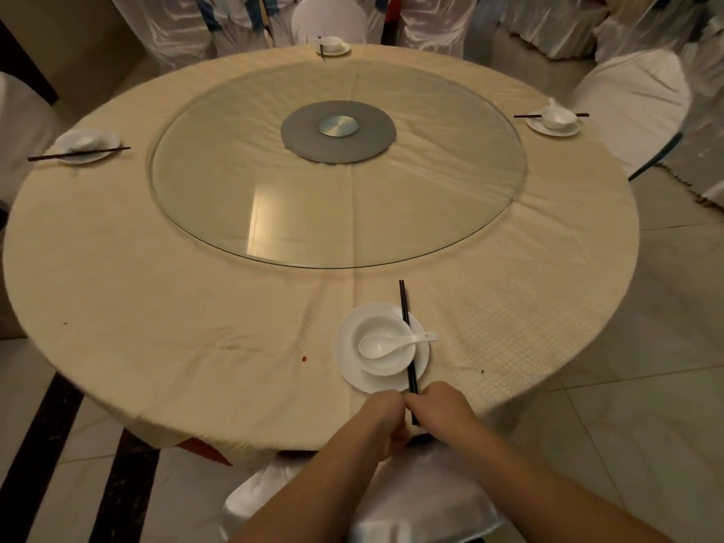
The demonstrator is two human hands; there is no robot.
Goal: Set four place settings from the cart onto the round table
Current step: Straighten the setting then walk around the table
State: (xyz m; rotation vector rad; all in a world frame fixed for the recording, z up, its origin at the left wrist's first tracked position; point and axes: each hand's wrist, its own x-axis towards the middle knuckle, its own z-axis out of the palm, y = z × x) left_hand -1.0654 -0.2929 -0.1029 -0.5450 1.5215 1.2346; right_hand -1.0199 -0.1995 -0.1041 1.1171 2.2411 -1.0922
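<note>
Head view: both hands (415, 411) pinch chopsticks (406, 335).

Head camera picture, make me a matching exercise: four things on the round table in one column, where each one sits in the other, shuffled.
Things:
1. spoon
2. chopsticks
3. bowl
4. grey disc

Places:
A. on the near plate
B. in the bowl, handle pointing right
C. under the middle of the glass turntable
D. across the plate's right side, near end at both hands, left hand, right hand

Pairs: 1-B, 2-D, 3-A, 4-C
</note>
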